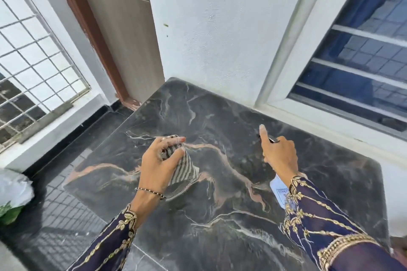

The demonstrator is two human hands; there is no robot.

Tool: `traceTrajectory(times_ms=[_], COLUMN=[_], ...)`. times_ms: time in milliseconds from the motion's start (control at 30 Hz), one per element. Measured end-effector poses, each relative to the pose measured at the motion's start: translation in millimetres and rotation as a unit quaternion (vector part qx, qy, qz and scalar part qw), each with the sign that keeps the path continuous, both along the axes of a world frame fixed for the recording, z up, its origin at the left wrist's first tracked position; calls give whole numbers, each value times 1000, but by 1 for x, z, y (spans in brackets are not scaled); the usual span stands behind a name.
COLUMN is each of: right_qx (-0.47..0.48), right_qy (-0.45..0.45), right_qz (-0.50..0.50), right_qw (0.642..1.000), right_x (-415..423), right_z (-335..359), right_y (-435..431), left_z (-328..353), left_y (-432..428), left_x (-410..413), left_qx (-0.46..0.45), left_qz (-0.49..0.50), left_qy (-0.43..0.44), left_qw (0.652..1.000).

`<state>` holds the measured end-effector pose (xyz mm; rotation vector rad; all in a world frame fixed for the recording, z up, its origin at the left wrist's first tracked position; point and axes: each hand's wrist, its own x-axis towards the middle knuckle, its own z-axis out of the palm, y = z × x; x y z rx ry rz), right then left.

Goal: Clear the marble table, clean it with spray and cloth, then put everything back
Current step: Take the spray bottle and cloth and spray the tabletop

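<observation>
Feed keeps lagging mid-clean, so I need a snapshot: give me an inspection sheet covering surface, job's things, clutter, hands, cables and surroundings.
Surface: marble table dark, pale and pink veins, set into a wall corner.
Job's things: striped cloth bunched, hanging toward the slab; spray bottle white body showing under the right wrist.
Clutter: white plastic bag with something green, on the floor at left.
Hands: left hand grips the cloth; right hand grips the bottle, index finger raised.
Cables: nothing seen.
Surroundings: barred window right, metal grille left, brown door frame behind.

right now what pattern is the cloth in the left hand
Striped, dark grey and off-white. The cloth, gripped in the left hand, shows best in the head view.
</observation>
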<state>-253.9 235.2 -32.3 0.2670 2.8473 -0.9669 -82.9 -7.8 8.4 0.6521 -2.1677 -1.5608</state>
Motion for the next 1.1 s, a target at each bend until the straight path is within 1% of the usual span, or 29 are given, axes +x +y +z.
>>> traceTrajectory(times_ms=[133, 333, 467, 600, 767, 900, 1033, 1100], right_qx=[-34, -46, -60, -24, -81, -72, -75, -65], right_qy=[-14, -22, 5, 32, 3, -24, 16, 25], right_qz=[-7, -5, -42, -90, -88, -93, -159, -171], right_qw=[999, 999, 997, 995, 993, 993, 984, 983], right_x=[-35, -63, -67, -61, -39, -16, 11, 23], right_z=[4, 6, 8, 3, 8, 10, 6, -3], right_y=[0, 18, 43, 72, 100, 116, 132, 145], left_z=[-2, -4, -9, -10, -5, -1, 4, 6], left_y=[0, 6, 10, 14, 25, 33, 39, 39], left_x=[-26, -45, -46, -43, -35, -23, -4, 8], left_qx=[12, 31, 29, 20, 25, 28, 28, 22], left_qz=[-20, -32, -49, -57, -66, -71, -72, -72], left_qy=[-1, -1, -5, -8, -5, -1, 12, 15], left_qw=[1000, 999, 998, 998, 997, 997, 997, 997])
